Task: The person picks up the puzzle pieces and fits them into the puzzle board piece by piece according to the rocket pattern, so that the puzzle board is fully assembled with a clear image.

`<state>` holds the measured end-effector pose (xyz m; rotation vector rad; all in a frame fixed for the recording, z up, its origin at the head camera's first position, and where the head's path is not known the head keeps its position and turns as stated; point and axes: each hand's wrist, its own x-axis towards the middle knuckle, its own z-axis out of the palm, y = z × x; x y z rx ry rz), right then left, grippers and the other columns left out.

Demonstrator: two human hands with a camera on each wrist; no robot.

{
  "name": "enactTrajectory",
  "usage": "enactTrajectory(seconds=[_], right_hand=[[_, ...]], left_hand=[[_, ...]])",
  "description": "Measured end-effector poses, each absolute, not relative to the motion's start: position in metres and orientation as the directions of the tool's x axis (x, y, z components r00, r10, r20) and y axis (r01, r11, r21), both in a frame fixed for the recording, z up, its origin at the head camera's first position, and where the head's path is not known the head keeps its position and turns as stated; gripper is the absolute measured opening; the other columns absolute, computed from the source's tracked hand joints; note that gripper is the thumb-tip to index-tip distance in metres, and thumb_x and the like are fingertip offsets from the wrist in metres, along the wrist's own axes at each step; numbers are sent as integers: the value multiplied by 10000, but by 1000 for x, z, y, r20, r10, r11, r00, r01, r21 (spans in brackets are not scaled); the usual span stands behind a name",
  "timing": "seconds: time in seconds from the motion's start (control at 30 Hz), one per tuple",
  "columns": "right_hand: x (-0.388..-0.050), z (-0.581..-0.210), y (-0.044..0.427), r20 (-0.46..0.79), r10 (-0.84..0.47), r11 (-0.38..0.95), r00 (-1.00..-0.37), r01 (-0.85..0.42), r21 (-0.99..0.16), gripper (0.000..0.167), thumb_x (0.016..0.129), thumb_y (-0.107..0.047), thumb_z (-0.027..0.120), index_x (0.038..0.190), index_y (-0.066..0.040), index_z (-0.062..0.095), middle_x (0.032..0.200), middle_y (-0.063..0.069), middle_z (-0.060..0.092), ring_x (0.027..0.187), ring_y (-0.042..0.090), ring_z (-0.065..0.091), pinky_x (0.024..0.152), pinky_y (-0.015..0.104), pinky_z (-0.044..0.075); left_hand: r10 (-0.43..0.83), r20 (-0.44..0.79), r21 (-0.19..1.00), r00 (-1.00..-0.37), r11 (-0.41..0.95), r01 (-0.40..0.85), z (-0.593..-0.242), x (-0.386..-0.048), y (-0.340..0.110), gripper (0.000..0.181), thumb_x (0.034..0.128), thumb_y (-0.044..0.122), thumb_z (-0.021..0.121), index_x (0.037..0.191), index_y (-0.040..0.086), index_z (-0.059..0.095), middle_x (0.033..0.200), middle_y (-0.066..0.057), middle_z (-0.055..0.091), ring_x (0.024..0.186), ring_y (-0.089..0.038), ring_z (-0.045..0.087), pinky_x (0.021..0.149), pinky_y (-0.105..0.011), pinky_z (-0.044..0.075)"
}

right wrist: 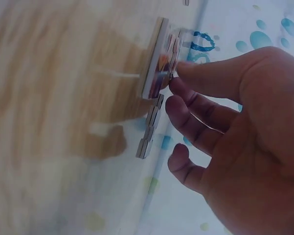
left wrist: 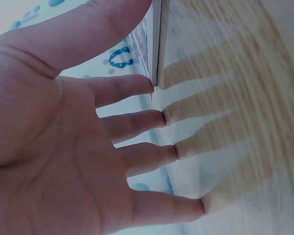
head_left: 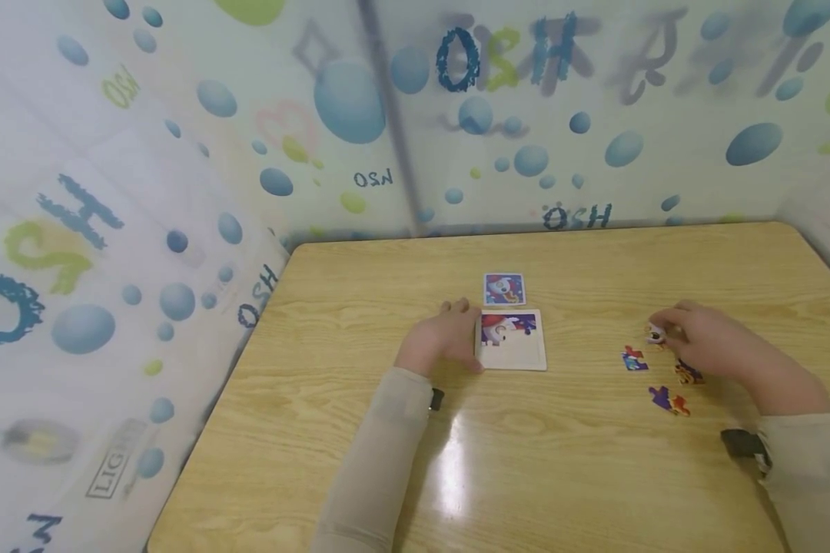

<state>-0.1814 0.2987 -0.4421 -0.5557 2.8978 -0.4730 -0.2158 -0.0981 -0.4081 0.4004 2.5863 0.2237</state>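
Note:
A square puzzle tray [head_left: 542, 342] lies on the table, its upper part filled with joined pieces and its lower part bare. At its left edge rests my left hand [head_left: 443, 338], thumb and fingers spread, fingertips on the tabletop in the left wrist view [left wrist: 88, 132]. My right hand [head_left: 712, 342] pinches a white-and-dark puzzle piece [head_left: 655, 333] between thumb and finger; the right wrist view shows the piece [right wrist: 174, 54] at the tips. Near that hand lie a red-and-blue piece [head_left: 634, 359], a purple-and-orange piece [head_left: 664, 399] and a dark piece with orange [head_left: 688, 373], partly hidden.
A small picture card [head_left: 504, 289] lies just behind the tray. The wooden table [head_left: 567, 461] meets a patterned wall covering [head_left: 456, 192] at its back edge, with another on the left.

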Motion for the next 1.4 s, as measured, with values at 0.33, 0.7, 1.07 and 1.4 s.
enactTrajectory(seconds=[0.33, 0.7, 1.07, 1.4], right_hand=[[-179, -437, 298, -113, -405, 892, -907, -365, -268, 531, 941, -159, 783, 1353, 130, 615, 1260, 347, 628, 1017, 466, 685, 847, 627, 593], [-183, -434, 296, -135, -401, 902, -906, -364, -234, 501, 917, -162, 812, 1332, 84, 675, 1166, 234, 671, 939, 331, 670, 749, 530, 598], [-184, -436, 296, -145, -383, 900, -912, -334, -281, 512, 935, -226, 798, 1279, 125, 655, 1165, 275, 693, 1093, 488, 666, 904, 663, 567], [-196, -410, 265, -152, -395, 869, -906, -315, -381, 579, 949, -313, 796, 1311, 109, 633, 1190, 249, 685, 1052, 369, 678, 872, 570, 600]], left_hand=[[317, -461, 231, -829, 945, 233, -407, -215, -98, 1069, 826, 337, 925, 1684, 157, 314, 1803, -95, 176, 1676, -397, 123, 1307, -661, 261], [319, -463, 219, -827, 945, 242, -405, -215, -98, 1048, 844, 355, 913, 1682, 149, 317, 1801, -101, 183, 1677, -384, 133, 1312, -636, 286], [330, -466, 203, -821, 943, 263, -408, -215, -98, 1049, 853, 369, 906, 1684, 143, 308, 1799, -113, 187, 1674, -384, 147, 1307, -628, 308], [335, -458, 217, -823, 941, 262, -410, -216, -98, 1054, 847, 361, 911, 1684, 143, 308, 1799, -116, 182, 1674, -388, 141, 1307, -633, 300]])
